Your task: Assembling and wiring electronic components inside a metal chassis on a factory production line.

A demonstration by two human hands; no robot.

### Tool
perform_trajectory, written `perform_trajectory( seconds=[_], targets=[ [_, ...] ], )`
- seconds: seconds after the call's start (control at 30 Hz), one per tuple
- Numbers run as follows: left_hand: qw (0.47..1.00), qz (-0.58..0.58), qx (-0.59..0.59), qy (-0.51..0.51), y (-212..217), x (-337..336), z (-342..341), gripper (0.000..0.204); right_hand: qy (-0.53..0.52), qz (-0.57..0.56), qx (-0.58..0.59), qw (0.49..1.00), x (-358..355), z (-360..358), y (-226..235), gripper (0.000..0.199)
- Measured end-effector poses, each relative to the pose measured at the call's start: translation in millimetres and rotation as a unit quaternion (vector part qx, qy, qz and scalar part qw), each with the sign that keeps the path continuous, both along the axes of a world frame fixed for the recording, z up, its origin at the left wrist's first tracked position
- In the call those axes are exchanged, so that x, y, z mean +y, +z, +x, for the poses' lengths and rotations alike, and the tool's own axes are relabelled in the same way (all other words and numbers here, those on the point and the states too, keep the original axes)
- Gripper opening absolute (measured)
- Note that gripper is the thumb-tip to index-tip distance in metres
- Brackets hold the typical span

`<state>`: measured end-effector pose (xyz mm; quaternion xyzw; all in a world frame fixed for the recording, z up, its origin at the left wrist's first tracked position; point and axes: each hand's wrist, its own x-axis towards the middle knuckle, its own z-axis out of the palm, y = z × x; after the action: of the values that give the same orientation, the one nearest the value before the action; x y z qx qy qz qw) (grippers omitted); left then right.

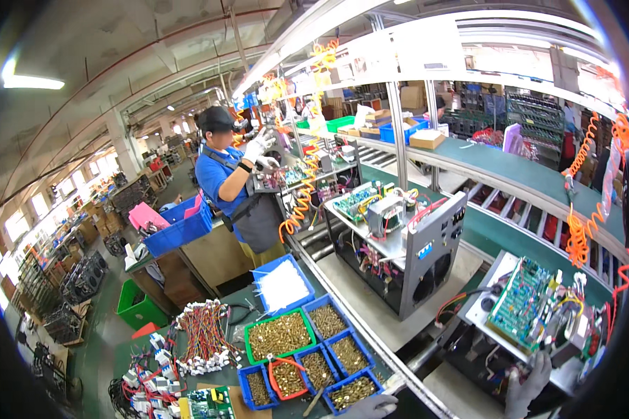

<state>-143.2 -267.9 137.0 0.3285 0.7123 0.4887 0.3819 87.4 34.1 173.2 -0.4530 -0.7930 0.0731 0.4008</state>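
At the lower edge, my left hand [372, 407], in a grey glove, lies beside a blue bin of brass-coloured screws [353, 394]. Its fingers point right, loosely stretched, and the rest is cut off; I see nothing held. My right hand [528, 387], also gloved, is at the near edge of an open equipment chassis [482, 318], fingers apart and nothing visible in them. On top of that chassis sits a green circuit board [523, 300] with wires and components around it. Small orange-handled pliers [286, 366] lie across the screw bins left of my left hand.
Another open chassis with a grey panel [430, 255] stands farther up the line. Left are wire harnesses [206, 332], a green bin of fasteners [279, 335] and a blue bin of white ties [284, 286]. Orange coiled hoses [578, 237] hang right. A co-worker [234, 178] stands beyond.
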Motion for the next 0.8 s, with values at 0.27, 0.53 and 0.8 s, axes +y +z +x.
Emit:
perform_trajectory(
  seconds=[0.27,0.53,0.8],
  targets=[
    [0.997,-0.008,0.009,-0.077,6,80,28,0.037,-0.005,0.128,-0.121,0.984,10,-11,7,0.051],
    [0.995,-0.033,0.021,-0.096,-5,100,31,0.039,0.009,0.148,-0.109,0.983,12,-17,14,0.049],
    [0.996,-0.007,-0.045,-0.075,-6,94,29,0.040,0.009,0.154,-0.098,0.983,15,-17,10,0.050]
  ],
)
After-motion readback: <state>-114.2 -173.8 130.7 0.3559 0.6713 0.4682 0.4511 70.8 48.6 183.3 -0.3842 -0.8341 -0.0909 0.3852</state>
